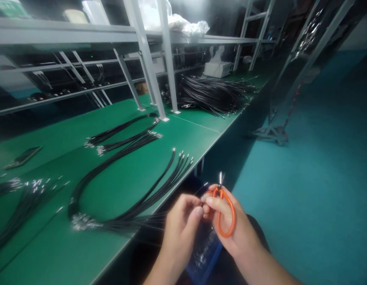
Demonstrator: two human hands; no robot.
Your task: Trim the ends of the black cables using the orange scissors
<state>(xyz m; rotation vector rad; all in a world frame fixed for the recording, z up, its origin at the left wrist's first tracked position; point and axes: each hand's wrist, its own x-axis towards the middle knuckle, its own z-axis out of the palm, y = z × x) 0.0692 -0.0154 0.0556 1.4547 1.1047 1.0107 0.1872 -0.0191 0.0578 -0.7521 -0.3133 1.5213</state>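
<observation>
Orange-handled scissors (226, 215) rest in my right hand (231, 217), their short blades pointing up and away. My right thumb and index finger also pinch a small piece, too small to name, where the two hands meet. My left hand (182, 225) is closed, its thumb and fingertips pressed together at that same spot; what it grips is hidden. Left of my hands, a bundle of black cables (94, 172) with metal ends curves across the green table (112, 194). Thin cables run from the bundle toward the table edge beside my left hand.
Below my hands is a blue container (215, 253) with small shiny pieces. More black cables (213, 93) lie in a large pile farther back, near a white box (217, 69). A phone-like object (24, 157) lies at left. Metal uprights (149, 67) stand on the table.
</observation>
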